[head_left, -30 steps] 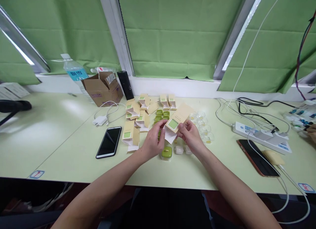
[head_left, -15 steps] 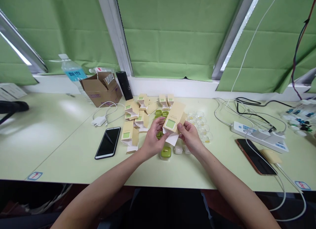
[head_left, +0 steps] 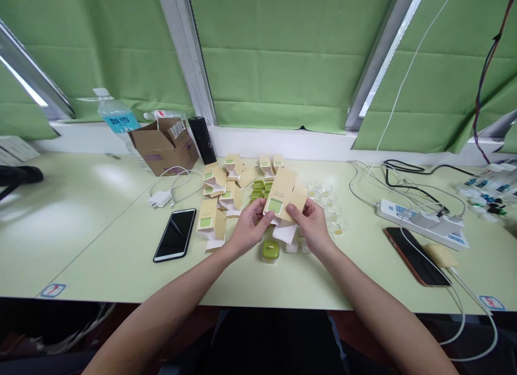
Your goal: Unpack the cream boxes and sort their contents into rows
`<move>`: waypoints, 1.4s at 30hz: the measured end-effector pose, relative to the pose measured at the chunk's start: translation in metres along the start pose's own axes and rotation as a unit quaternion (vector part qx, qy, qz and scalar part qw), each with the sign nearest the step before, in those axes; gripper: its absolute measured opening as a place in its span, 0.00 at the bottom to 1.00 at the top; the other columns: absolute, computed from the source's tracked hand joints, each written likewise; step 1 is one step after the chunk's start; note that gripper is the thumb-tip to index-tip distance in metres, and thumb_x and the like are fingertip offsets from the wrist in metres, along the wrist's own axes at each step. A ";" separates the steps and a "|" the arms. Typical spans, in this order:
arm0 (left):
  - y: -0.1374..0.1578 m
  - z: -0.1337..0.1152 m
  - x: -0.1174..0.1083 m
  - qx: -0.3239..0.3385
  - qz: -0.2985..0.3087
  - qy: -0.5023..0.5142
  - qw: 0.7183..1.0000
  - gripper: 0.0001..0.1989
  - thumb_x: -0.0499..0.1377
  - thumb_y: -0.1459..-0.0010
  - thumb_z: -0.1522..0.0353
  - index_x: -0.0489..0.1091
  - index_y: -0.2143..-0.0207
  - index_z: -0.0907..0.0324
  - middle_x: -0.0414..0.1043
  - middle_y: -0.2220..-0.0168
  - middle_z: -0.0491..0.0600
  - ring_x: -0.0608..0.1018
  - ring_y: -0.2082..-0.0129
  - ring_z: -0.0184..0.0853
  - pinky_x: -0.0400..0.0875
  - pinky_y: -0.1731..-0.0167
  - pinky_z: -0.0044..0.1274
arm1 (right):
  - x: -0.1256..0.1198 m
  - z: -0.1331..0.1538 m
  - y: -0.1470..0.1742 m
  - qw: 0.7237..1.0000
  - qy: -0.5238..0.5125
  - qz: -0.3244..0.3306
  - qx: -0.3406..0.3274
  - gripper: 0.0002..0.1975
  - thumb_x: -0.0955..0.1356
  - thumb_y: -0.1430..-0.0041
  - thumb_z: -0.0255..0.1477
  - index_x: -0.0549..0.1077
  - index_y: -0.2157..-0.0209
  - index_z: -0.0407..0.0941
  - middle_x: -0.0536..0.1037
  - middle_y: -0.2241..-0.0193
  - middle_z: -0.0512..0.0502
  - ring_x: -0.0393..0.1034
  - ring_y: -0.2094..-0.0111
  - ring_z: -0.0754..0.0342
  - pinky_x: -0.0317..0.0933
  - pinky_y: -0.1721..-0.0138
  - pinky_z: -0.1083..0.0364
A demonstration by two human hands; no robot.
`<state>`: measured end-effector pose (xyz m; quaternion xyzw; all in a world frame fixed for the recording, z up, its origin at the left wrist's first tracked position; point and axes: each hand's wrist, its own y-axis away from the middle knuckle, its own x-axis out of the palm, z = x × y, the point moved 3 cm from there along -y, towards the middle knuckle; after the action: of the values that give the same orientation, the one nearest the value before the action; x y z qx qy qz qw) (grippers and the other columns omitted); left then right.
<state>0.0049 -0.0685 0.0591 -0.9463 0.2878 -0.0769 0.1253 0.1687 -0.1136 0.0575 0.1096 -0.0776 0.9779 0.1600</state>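
Between my hands is a tan cardboard box [head_left: 283,189] with a green square on its front, held above the table with its white flap hanging open at the lower end. My left hand [head_left: 252,224] grips its left edge, and my right hand [head_left: 311,221] pinches its right side. Just below stands a small clear container with a green lid [head_left: 270,250], beside white pieces [head_left: 291,247] partly hidden by my right hand. Behind the box are several green caps [head_left: 257,189]. Clear plastic cups [head_left: 333,208] sit to its right, and several similar boxes [head_left: 212,221] to its left.
A phone [head_left: 175,235] lies left, near a white charger [head_left: 160,198]. Farther back are a brown carton [head_left: 163,151], a black bottle [head_left: 202,140] and a large water bottle [head_left: 119,119]. At right are a power strip [head_left: 422,224], a second phone [head_left: 416,256] and loose cables.
The box in my hands has turned and looks flatter and wider, its right side panel now facing me more. Both hands stay on it, my right hand slightly lower.
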 end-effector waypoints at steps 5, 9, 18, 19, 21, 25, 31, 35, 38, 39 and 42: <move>0.000 0.002 0.000 -0.007 0.011 -0.019 1.000 0.22 0.65 0.39 0.51 0.69 0.54 0.59 0.79 0.57 0.54 0.81 0.59 0.40 0.78 0.61 0.29 | 0.001 -0.001 -0.001 1.000 0.007 0.005 0.007 0.30 0.80 0.56 0.52 0.79 0.58 0.45 0.86 0.56 0.40 0.82 0.58 0.43 0.76 0.58 0.46; 0.002 0.004 0.003 0.016 0.004 -0.079 0.997 0.22 0.65 0.38 0.59 0.65 0.47 0.58 0.77 0.50 0.56 0.80 0.52 0.43 0.76 0.53 0.32 | 0.002 -0.003 -0.002 1.000 0.006 0.013 0.010 0.31 0.80 0.56 0.52 0.79 0.57 0.46 0.86 0.54 0.40 0.82 0.56 0.42 0.75 0.56 0.47; 0.005 0.005 0.001 0.019 0.007 -0.114 0.993 0.36 0.67 0.43 0.64 0.55 0.37 0.53 0.72 0.43 0.56 0.78 0.46 0.46 0.76 0.49 0.35 | 0.006 -0.004 0.001 0.999 0.034 0.029 -0.001 0.30 0.79 0.55 0.53 0.79 0.58 0.46 0.86 0.55 0.41 0.81 0.56 0.42 0.76 0.56 0.47; 0.005 0.006 0.001 0.019 0.016 -0.096 0.995 0.36 0.68 0.43 0.62 0.55 0.37 0.53 0.72 0.42 0.57 0.78 0.45 0.46 0.76 0.49 0.35 | 0.006 -0.003 0.001 0.999 0.034 0.026 -0.002 0.29 0.79 0.54 0.53 0.79 0.58 0.46 0.86 0.56 0.41 0.82 0.57 0.43 0.76 0.57 0.47; 0.004 0.006 0.000 0.022 0.033 -0.053 0.998 0.35 0.68 0.41 0.58 0.56 0.38 0.54 0.72 0.41 0.58 0.78 0.44 0.46 0.76 0.49 0.33 | 0.005 -0.001 0.001 0.999 0.035 0.014 -0.002 0.29 0.79 0.54 0.52 0.79 0.58 0.45 0.86 0.57 0.40 0.81 0.59 0.43 0.76 0.59 0.48; 0.002 0.005 -0.001 -0.004 0.030 -0.003 1.000 0.30 0.66 0.39 0.53 0.61 0.43 0.56 0.80 0.53 0.55 0.82 0.56 0.41 0.77 0.57 0.29 | 0.002 0.001 0.002 0.999 0.042 -0.014 -0.003 0.27 0.80 0.56 0.49 0.79 0.60 0.45 0.87 0.61 0.42 0.81 0.62 0.44 0.76 0.63 0.48; -0.002 0.006 -0.002 -0.057 -0.010 -0.010 0.998 0.24 0.69 0.44 0.50 0.69 0.59 0.59 0.79 0.72 0.48 0.79 0.73 0.35 0.70 0.73 0.24 | 0.002 -0.001 0.004 0.997 0.063 -0.025 -0.032 0.22 0.80 0.56 0.45 0.79 0.63 0.46 0.86 0.63 0.44 0.81 0.64 0.45 0.75 0.65 0.48; -0.002 0.001 -0.006 -0.063 -0.054 0.003 0.997 0.23 0.70 0.45 0.51 0.69 0.59 0.58 0.80 0.72 0.48 0.80 0.74 0.36 0.72 0.72 0.25 | 0.006 -0.001 0.006 0.999 0.035 0.008 -0.029 0.26 0.78 0.51 0.46 0.71 0.56 0.49 0.84 0.64 0.47 0.80 0.66 0.48 0.74 0.66 0.50; -0.004 -0.002 -0.013 -0.045 -0.119 0.021 0.992 0.23 0.69 0.44 0.53 0.70 0.56 0.58 0.82 0.68 0.49 0.83 0.68 0.41 0.77 0.66 0.29 | 0.009 0.002 0.010 0.995 0.048 0.043 -0.071 0.28 0.76 0.45 0.43 0.62 0.48 0.54 0.81 0.61 0.50 0.78 0.65 0.51 0.72 0.66 0.53; -0.005 -0.002 -0.016 -0.039 -0.135 0.028 0.990 0.23 0.69 0.44 0.53 0.70 0.55 0.58 0.82 0.67 0.50 0.84 0.67 0.42 0.77 0.65 0.30 | 0.010 0.003 0.012 0.991 0.075 0.058 -0.090 0.26 0.75 0.42 0.42 0.62 0.48 0.54 0.80 0.60 0.50 0.77 0.64 0.51 0.71 0.66 0.53; -0.008 0.002 -0.020 -0.034 -0.134 0.043 0.989 0.24 0.69 0.44 0.52 0.70 0.53 0.58 0.82 0.66 0.51 0.84 0.66 0.43 0.77 0.66 0.30 | 0.010 0.002 0.014 0.971 0.180 0.091 -0.128 0.14 0.72 0.39 0.37 0.71 0.54 0.51 0.78 0.58 0.47 0.73 0.63 0.52 0.69 0.66 0.54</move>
<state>-0.0069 -0.0504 0.0584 -0.9759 0.1657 -0.1240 0.0693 0.1553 -0.1237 0.0605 -0.0966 -0.1817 0.9740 0.0943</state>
